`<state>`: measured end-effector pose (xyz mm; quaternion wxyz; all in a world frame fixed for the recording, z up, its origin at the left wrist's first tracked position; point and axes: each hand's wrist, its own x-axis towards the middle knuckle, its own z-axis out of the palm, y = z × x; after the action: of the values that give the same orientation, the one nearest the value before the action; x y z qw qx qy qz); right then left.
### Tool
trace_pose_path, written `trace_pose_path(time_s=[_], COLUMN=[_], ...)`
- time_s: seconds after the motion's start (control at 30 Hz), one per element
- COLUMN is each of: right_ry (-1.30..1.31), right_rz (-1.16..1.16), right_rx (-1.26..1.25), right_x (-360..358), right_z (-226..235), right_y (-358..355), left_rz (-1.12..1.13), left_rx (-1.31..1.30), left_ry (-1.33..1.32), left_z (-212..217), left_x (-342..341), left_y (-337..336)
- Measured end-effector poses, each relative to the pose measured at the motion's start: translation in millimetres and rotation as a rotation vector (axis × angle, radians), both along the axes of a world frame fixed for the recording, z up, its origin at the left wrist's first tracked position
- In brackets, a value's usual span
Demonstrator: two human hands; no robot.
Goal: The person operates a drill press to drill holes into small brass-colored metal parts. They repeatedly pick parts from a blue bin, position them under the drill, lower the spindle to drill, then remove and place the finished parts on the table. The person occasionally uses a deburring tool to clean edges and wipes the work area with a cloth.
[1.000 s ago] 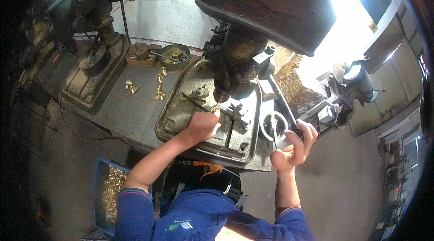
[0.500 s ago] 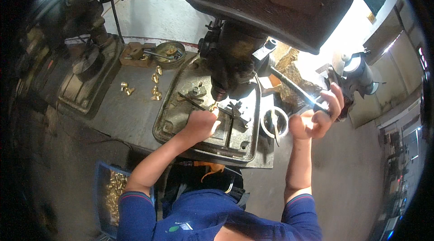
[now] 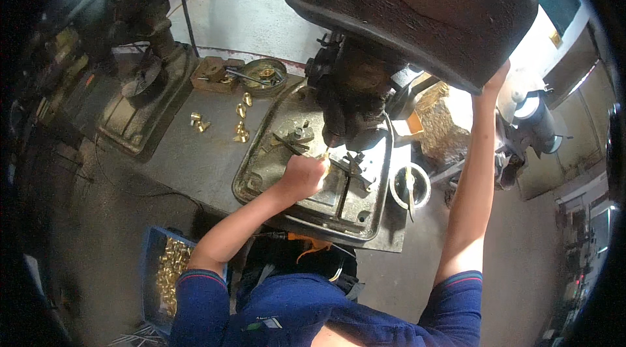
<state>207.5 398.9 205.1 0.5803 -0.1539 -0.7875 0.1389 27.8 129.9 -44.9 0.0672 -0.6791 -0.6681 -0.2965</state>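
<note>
your left hand [image 3: 305, 176] pinches a brass piece [image 3: 326, 161] under the drill [image 3: 360, 76]; your right hand [image 3: 495, 81] is half hidden, grip i can't tell.

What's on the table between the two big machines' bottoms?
Small brass pieces in two groups, then a brown block and a round dish farther back; the head view shows them.

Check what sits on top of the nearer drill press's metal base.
Dark metal fixture pieces show on the metal base, and the left hand holds a small brass piece over it. Whatever lies directly beneath that hand is covered and can't be seen.
</note>
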Motion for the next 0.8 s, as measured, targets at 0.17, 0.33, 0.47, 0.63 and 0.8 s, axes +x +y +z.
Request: trace_pose_path(time_s=[0.17,0.33,0.47,0.63,0.8], right_ry=[-0.051,0.004,0.039,0.072,0.071], right_rz=[-0.188,-0.049,-0.025,0.064,0.066], right_rx=[0.094,0.170,0.082,0.071,0.113], right_x=[-3.0,-11.5,-17.6,-21.0,-20.0], right_z=[-7.4,-8.7,-1.4,1.8,0.5], right_y=[31.8,21.9,1.1,-2.0,-2.6], left_rz=[0.127,0.313,0.809,1.070,0.888], left_rx=[-0.161,-0.344,-0.608,-0.883,-0.580], left_ry=[-0.208,-0.631,-0.505,-0.308,-0.384], left_z=[25.5,24.5,-29.8,-104.7,-76.2], left_x=[-2.8,-40.6,-62.5,-46.0,-73.0], left_y=[-54.4,-197.0,-334.9,-463.0,-380.0])
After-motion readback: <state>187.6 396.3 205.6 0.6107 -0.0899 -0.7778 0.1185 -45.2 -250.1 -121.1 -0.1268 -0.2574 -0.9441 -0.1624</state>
